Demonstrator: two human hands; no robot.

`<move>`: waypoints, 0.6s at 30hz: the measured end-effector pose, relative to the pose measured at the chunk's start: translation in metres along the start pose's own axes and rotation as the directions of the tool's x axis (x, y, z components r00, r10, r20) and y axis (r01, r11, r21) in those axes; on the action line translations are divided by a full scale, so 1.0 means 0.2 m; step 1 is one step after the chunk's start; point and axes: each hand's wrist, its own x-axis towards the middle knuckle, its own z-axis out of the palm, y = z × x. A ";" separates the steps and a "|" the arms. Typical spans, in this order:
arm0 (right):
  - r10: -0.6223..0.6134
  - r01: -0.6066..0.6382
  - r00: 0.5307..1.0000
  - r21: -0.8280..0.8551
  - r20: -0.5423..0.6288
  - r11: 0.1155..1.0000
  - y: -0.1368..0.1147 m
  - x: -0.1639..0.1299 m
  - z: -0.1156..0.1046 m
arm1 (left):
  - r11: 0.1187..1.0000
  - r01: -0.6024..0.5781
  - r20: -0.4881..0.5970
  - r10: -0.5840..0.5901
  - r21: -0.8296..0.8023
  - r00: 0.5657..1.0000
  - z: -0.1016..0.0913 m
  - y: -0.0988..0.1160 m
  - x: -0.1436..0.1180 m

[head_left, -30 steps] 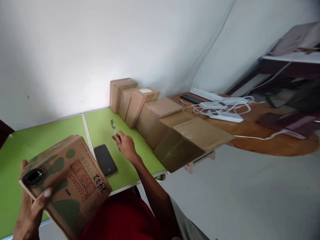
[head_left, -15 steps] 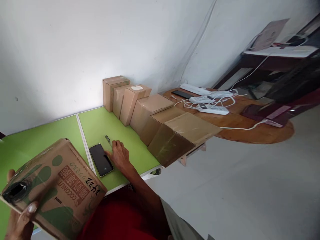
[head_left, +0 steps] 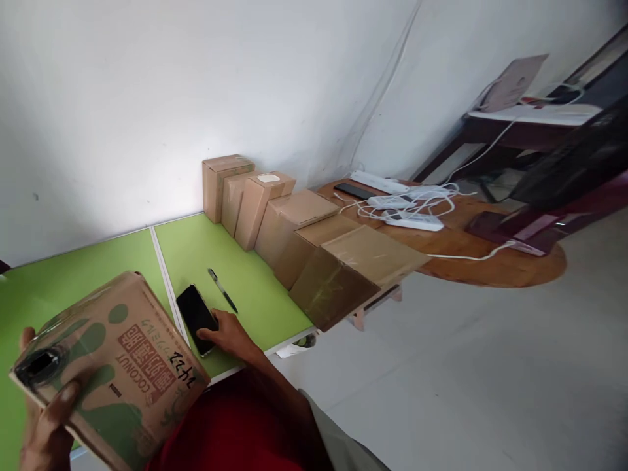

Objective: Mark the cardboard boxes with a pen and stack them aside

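Head view, printed cardboard box [head_left: 112,366] in left hand [head_left: 46,432], glossy flat phone [head_left: 196,318]

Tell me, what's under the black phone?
The green table lies under the black phone. The right hand touches the phone's near corner, hiding that bit.

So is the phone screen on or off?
Off: the phone lies flat on the green table, its screen dark, with the right hand touching its near end.
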 end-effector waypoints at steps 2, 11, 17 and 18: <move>-0.019 0.013 0.998 0.100 0.057 0.995 0.04 -0.06 -0.05 | 0.999 -0.011 -0.015 0.011 -0.052 1.000 0.06 0.03 0.06; -0.188 -0.043 0.968 0.849 0.166 0.527 -0.06 -0.42 -0.35 | 0.970 -0.112 0.184 0.154 -0.218 0.971 0.21 0.13 0.26; -0.432 -0.049 0.865 0.899 0.256 0.435 -0.40 -0.51 -0.27 | 0.947 -0.197 0.256 0.263 -0.254 0.930 0.37 0.16 0.34; -0.462 -0.061 0.844 0.904 0.273 0.422 -0.44 -0.49 -0.22 | 0.945 -0.185 0.266 0.258 -0.271 0.929 0.41 0.14 0.35</move>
